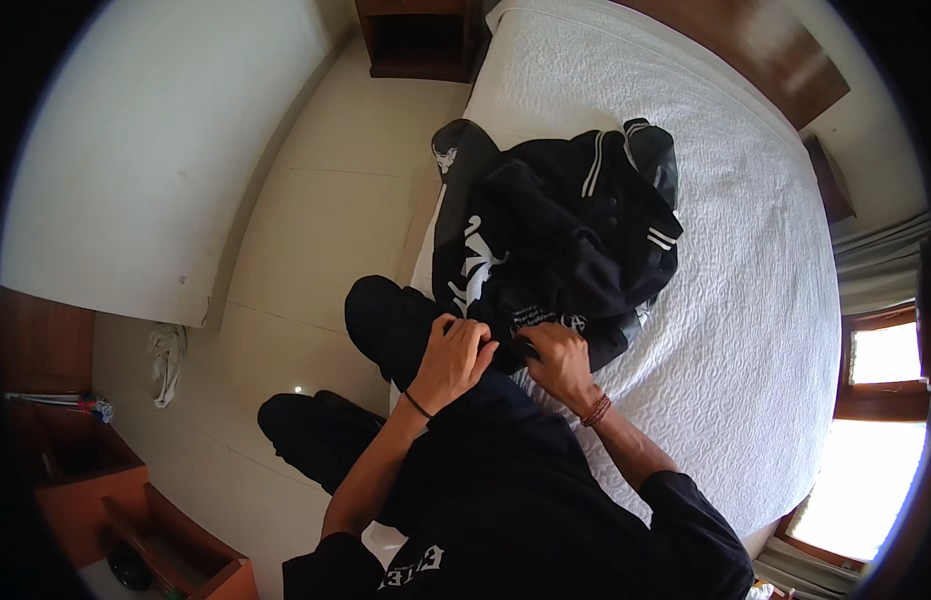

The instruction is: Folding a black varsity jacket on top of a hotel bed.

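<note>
A black varsity jacket [563,217] with white stripes, white printing and snap buttons lies crumpled on a white quilted bedspread [743,300]. Both my hands are at its near edge, close to my thigh. My left hand [454,356] has its fingers curled on the black cloth near the white sleeve print. A short way to the right, my right hand [559,356] pinches the jacket's edge beside the printed writing, its fingers bent. The fingertips of both hands are partly hidden in the dark cloth.
A dark wooden nightstand [420,37] stands beyond the bed's far left corner. Tiled floor [315,225] runs between bed and white wall. At lower left are open wooden drawers [173,536] and a pale cloth [165,364] on the floor. Windows [855,480] are at right.
</note>
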The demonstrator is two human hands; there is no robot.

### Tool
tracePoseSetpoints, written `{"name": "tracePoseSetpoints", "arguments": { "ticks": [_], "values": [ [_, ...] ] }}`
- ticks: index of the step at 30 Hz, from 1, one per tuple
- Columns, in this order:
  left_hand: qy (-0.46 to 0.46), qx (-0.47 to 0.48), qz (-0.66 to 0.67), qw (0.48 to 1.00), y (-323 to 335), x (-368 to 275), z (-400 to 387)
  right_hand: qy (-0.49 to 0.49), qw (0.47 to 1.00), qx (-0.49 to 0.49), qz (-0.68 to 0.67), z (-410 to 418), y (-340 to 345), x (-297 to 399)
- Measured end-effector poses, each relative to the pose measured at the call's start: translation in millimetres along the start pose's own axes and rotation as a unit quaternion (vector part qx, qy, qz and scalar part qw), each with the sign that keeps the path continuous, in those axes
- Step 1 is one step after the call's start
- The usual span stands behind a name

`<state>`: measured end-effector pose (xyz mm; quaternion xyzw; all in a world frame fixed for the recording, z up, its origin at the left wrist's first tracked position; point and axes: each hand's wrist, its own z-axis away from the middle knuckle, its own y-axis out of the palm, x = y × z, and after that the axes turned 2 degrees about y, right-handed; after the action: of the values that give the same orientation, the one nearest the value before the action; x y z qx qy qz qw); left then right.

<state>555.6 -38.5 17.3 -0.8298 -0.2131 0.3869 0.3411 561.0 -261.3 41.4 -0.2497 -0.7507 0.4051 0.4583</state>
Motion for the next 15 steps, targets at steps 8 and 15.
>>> {"name": "tracePoseSetpoints", "arguments": {
  "ticks": [8,15],
  "values": [
    [0.083,0.001,0.115,0.99,-69.6,56.6,-78.9,0.016,0.989,-0.101,-0.11,-84.7,-63.0,63.4],
    [0.089,-0.131,0.098,0.982,-156.5,166.3,-158.5,0.032,0.978,-0.194,-0.063,-200.3,-75.8,118.6]
  ]
}}
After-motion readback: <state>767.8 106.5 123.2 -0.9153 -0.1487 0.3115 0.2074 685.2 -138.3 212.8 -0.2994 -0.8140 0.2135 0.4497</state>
